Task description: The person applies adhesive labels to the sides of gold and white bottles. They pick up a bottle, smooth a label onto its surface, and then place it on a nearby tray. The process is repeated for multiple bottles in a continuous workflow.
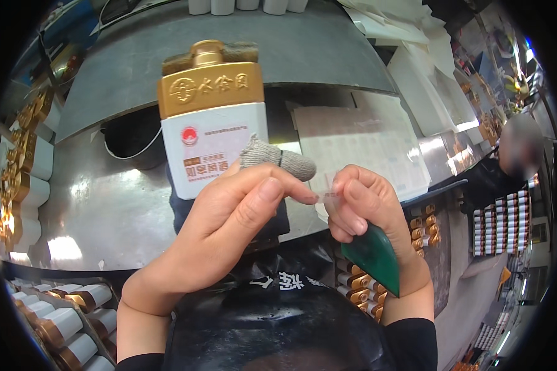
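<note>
Green scraper, label seemingly translucent

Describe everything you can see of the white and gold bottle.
This bottle is broad and rectangular, with a smooth white body, a metallic-looking gold shoulder bearing a raised emblem, and a narrower gold top. Its front, carrying a red round mark and brownish printing, faces the camera over the metal table, top end away from you. A rough brown piece shows on both sides of the neck. Your left hand and a grey knitted finger cover hide part of the lower right; contact is unclear.
</note>
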{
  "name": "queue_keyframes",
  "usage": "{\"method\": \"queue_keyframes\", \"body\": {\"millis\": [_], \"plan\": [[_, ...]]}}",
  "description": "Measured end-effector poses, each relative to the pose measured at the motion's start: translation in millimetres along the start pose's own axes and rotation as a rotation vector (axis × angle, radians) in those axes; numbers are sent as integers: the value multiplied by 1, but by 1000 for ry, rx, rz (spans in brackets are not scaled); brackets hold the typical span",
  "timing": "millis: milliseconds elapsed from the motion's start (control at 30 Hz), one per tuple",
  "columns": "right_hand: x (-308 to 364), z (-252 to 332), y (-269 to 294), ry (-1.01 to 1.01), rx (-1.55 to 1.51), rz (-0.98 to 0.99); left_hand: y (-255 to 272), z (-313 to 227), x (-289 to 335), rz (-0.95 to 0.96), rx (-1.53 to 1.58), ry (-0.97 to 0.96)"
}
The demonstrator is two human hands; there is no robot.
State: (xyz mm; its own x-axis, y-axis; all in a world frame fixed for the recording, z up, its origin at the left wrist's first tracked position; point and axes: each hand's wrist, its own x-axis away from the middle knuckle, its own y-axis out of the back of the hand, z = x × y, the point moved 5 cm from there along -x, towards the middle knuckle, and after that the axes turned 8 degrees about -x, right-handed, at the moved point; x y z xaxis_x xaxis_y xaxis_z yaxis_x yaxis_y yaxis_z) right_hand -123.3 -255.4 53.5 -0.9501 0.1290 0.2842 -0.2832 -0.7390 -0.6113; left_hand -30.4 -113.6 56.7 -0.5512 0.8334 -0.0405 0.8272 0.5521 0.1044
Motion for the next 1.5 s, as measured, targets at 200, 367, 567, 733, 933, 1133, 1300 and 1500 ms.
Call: {"method": "queue_keyframes", "body": {"millis": [200,367,567,733,933,1133,1300,1500], "plan": [[-19,5,-28,81,343,14,33,-2,14,-130,-163,-9],[-56,24,-57,147,659,26,68,-18,9,-383,-471,-221],[-115,52,-85,354,843,97,112,-21,-27,-487,-640,-260],[-153,60,-80,412,957,107,133,-11,-52,-523,-775,-227],[-166,60,-66,300,1058,72,148,-8,-61,-505,-853,-180],[-168,57,-61,259,1011,77,149,-6,-81,-371,-783,-247],[-165,58,-61,283,996,95,155,-5,-97,-158,-861,-165],[-168,57,-58,279,1014,102,160,3,-104,-158,-692,-245]]}}
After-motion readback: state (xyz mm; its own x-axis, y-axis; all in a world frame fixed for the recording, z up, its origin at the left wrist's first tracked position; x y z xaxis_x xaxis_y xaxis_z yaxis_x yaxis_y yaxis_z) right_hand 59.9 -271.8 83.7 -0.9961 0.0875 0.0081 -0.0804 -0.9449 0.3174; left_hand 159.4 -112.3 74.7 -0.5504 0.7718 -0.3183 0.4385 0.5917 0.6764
